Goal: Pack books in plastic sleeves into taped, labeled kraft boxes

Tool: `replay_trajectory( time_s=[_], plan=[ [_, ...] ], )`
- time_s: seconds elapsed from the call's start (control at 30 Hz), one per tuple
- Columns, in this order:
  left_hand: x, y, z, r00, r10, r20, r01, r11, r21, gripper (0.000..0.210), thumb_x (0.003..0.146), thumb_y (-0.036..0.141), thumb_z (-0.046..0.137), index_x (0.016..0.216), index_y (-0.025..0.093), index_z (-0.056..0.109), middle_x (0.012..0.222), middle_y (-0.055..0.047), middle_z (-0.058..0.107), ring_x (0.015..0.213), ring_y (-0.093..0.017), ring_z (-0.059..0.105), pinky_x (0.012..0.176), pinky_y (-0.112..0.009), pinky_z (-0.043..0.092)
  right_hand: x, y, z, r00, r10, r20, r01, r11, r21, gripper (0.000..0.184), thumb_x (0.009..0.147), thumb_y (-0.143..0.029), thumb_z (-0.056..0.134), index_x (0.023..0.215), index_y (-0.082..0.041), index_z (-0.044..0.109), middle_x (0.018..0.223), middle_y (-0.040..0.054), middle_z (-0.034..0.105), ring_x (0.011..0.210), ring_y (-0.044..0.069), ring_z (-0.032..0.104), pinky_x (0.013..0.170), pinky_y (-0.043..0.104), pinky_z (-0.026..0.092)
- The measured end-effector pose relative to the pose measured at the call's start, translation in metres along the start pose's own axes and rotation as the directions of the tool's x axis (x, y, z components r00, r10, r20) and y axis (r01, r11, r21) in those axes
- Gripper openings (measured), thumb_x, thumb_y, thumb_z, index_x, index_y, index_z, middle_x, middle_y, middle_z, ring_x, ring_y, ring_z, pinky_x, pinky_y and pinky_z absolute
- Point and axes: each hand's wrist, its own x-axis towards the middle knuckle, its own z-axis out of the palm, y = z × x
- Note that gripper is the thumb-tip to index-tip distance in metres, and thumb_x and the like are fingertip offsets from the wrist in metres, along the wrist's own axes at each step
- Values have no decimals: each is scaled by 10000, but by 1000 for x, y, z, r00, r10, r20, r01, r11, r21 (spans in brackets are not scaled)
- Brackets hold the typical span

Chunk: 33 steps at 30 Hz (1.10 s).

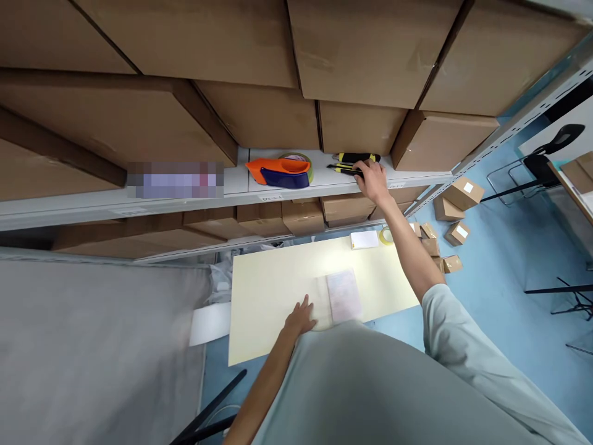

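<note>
My right hand (pixel 372 179) reaches up to the shelf, its fingers closed on the end of a black and yellow utility knife (pixel 341 168). Just behind that knife lies another black and yellow tool (pixel 356 157), partly covered by my fingers. To their left on the shelf sits an orange and blue tape dispenser (pixel 282 172) with a roll of tape behind it. Down at the pale yellow table (pixel 264 303), my left hand (pixel 300 317) rests flat with its fingers apart. Right of it lies a flat, whitish-pink packet (pixel 343 295), nothing of it held.
Cardboard boxes (pixel 259 114) fill the shelf (pixel 236 179) above and below its edge. A small white box (pixel 364 240) and a yellow tape roll (pixel 385 235) lie at the table's back. Small cartons (pixel 458 233) and a black chair (pixel 542 167) stand at right.
</note>
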Motion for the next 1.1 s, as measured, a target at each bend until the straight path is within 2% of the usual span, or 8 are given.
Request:
replay_trajectory(
  time_s=[0.13,0.23,0.3,0.4,0.5,0.6,0.87,1.1],
  plan=[
    [-1,0,-5,1000,14,11,-14,1000,-16,880,869,505,673,1681,239,465,1877,-142,107,1696,-421,282,1302,-551,395,-10,-11,-1,998,19,-61,-20,1000,-20,394,1095,-235,447,1427,-162,646,1466,213,597,1369,358,500,1208,550,358],
    [-1,2,-5,999,32,13,-31,999,-33,876,883,466,666,1694,223,442,1876,-149,86,1701,-433,261,1296,-563,397,-56,-24,13,984,80,-162,-78,997,15,423,1140,-297,392,1492,-183,598,1511,215,550,1384,355,491,1167,520,411],
    [1,2,-3,999,48,16,-48,998,-40,860,897,429,661,1697,213,434,1879,-149,68,1707,-433,241,1290,-557,404,-106,-30,41,974,150,-172,-138,987,79,415,1158,-325,369,1464,-184,611,1461,203,591,1345,335,522,1151,490,433],
    [5,-1,4,997,73,17,-72,997,-39,854,908,400,669,1699,190,427,1882,-158,22,1706,-452,226,1282,-571,410,-200,-36,104,960,270,68,-277,951,139,366,1124,-354,481,1377,-146,645,1332,198,680,1254,322,593,1136,456,458],
    [9,-8,12,995,101,13,-101,994,-36,854,936,409,660,1723,222,387,1890,-127,-28,1717,-456,169,1285,-592,397,-292,-45,167,766,496,409,-552,833,25,476,1027,-404,687,1399,-114,619,1291,211,724,1247,341,636,1135,443,478],
    [9,-14,20,990,141,-9,-141,990,0,856,974,444,651,1749,259,340,1895,-97,-43,1718,-449,159,1280,-582,408,-353,-60,205,563,628,538,-684,719,-124,650,970,-524,781,1412,-84,599,1404,265,683,1336,387,623,1149,452,486],
    [4,-4,23,993,113,-21,-112,994,15,946,949,437,681,1781,283,259,1889,-87,-103,1720,-456,134,1254,-603,441,-359,-68,234,414,721,555,-770,603,-209,556,885,-471,887,1275,-133,682,1425,252,690,1374,375,638,1124,451,520],
    [8,-3,28,991,116,-60,-115,993,19,901,943,370,650,1769,297,297,1899,-78,-57,1705,-443,176,1215,-620,468,-367,-48,229,402,694,597,-791,592,-155,292,870,-464,855,979,-233,713,1110,73,815,1005,248,756,783,297,552]
  ],
)
